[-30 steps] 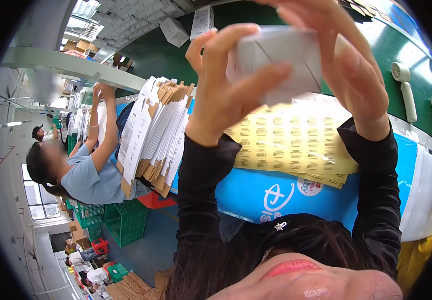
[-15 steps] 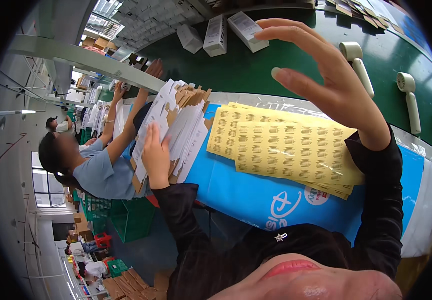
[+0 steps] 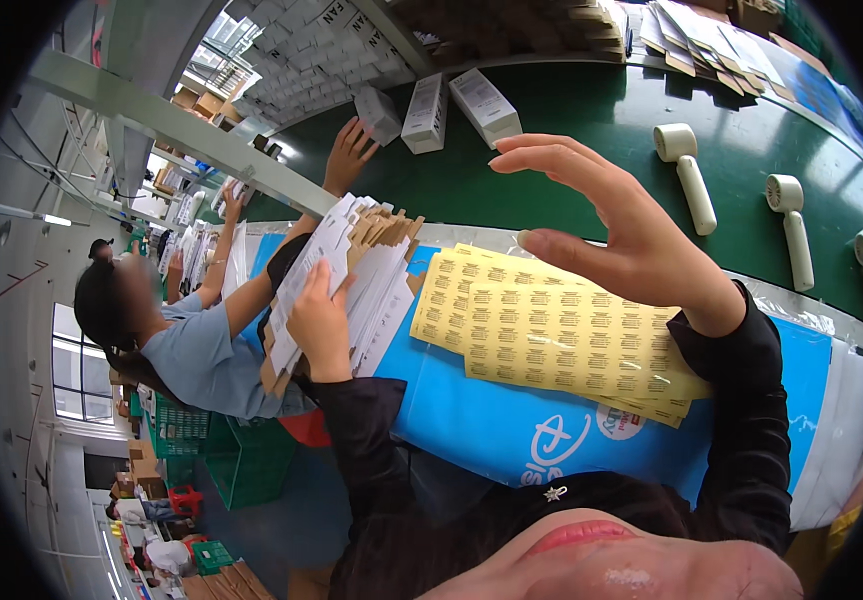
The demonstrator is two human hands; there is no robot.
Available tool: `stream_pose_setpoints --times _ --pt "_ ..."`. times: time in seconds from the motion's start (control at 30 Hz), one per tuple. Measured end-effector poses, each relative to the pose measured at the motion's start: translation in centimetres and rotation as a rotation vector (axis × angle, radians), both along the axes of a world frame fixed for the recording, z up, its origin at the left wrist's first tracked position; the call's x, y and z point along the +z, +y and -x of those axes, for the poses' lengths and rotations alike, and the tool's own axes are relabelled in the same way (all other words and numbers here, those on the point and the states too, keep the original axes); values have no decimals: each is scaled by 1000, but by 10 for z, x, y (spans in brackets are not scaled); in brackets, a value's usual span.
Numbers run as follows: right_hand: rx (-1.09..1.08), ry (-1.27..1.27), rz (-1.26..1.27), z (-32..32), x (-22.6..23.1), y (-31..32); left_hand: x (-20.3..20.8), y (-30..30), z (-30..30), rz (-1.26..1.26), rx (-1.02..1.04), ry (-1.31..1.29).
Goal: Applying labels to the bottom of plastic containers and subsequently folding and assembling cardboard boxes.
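My left hand [image 3: 321, 322] rests on a stack of flattened white cartons [image 3: 377, 290] with brown inner flaps. Its fingers are stretched out and slightly spread over the printed face of the leftmost carton. My right hand [image 3: 617, 225] hangs empty in the air, thumb and fingers wide apart. Beneath it lie several yellow label sheets [image 3: 562, 345], overlapping on a blue printed plastic sheet [image 3: 462, 420]. Beyond its fingertips, two closed white boxes [image 3: 485, 108] lie on the green conveyor belt [image 3: 582, 105].
White handheld fans [image 3: 690, 180] lie along the belt at the right. A co-worker in a light blue shirt [image 3: 197, 350] sits at the left, one hand [image 3: 350, 155] at another white box [image 3: 379, 115]. More flattened cartons [image 3: 712, 50] are piled across the belt.
My right hand has drawn back from the white boxes and stays spread. My left hand remains on the cartons, fingers slightly more bent. The co-worker's hand has reached the leftmost box.
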State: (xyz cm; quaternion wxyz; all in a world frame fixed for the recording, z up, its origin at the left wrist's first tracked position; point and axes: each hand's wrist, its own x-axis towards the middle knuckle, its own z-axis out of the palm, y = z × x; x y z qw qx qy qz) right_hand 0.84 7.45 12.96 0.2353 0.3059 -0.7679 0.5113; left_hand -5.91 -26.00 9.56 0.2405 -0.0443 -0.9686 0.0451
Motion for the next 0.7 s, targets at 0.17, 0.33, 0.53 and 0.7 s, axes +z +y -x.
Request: stream_pose_setpoints --times 0.17,0.33,0.53,0.7 --pt "12 -30 -45 2 -4 -1 1 -5 -5 -54 -123 82" --pt "119 -178 75 0 -3 -3 18 38 -14 -282 -310 411" --pt "400 -565 667 -3 10 8 37 126 -33 -92 -669 468" --pt "366 -433 624 -6 18 29 44 161 -31 -213 -820 440"
